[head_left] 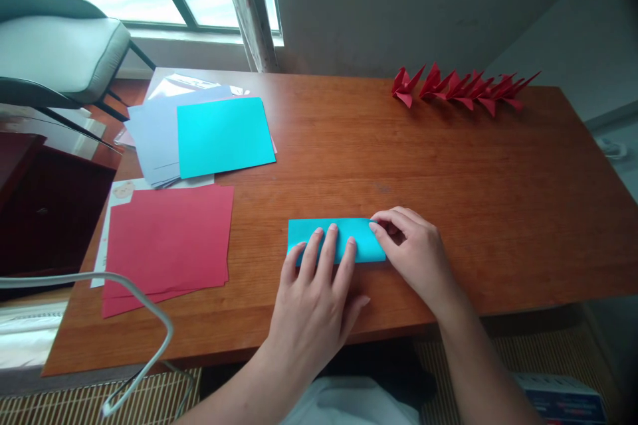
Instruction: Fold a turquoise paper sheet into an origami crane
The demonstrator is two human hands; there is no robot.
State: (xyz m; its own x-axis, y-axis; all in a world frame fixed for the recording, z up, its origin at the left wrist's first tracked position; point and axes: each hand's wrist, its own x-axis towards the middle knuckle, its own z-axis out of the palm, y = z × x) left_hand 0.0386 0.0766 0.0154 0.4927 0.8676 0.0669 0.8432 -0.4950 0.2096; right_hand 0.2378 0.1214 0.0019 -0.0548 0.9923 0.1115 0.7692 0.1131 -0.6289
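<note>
A folded strip of turquoise paper lies lengthwise on the wooden table near its front edge. Across its left and middle part rests my left hand, palm down, fingers spread and pressing on the paper. At the strip's right end, my right hand pinches the upper right corner between thumb and index finger. The hands are a short way apart, and my left palm hides part of the strip's lower edge.
Red sheets lie at the left, below a turquoise sheet on white papers. Several red folded paper cranes stand in a row at the back right. A white cable or bar curves over the front left.
</note>
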